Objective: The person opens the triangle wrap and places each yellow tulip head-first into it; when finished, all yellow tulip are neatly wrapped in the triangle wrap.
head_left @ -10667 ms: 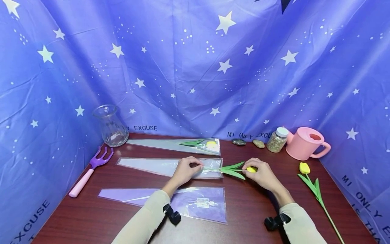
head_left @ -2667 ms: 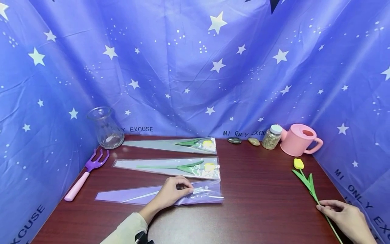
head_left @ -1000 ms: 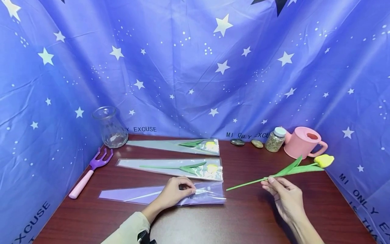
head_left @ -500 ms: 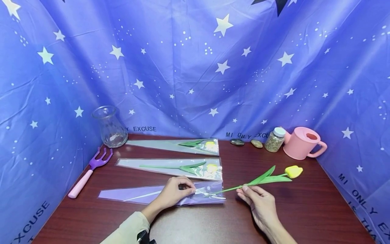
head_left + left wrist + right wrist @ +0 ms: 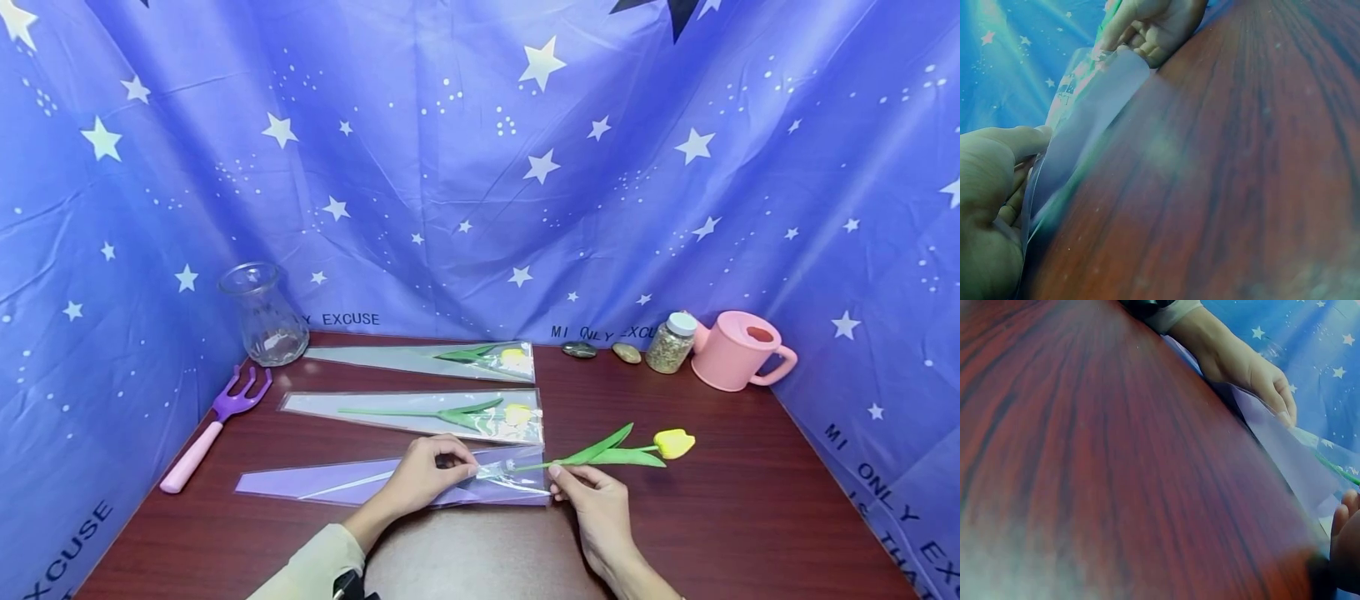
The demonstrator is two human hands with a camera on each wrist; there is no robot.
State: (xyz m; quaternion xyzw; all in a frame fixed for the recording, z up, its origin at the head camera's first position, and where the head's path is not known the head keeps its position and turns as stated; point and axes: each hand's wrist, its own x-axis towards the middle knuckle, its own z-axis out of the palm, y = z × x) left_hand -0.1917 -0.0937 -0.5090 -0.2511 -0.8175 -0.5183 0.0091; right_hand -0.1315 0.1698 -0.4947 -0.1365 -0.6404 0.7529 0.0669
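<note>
Tulip [image 5: 622,454] stem pinched in the right hand [image 5: 592,508] enters the purple sleeve [image 5: 390,482], its mouth pinched open by the left hand [image 5: 423,482].

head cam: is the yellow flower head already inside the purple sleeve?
No. The yellow tulip head lies outside, right of the purple sleeve; only the stem tip, held by the right hand, has entered the sleeve's open end.

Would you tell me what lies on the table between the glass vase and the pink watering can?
In the head view, between the glass vase and pink watering can: a sleeved tulip, two stones, a jar.
</note>
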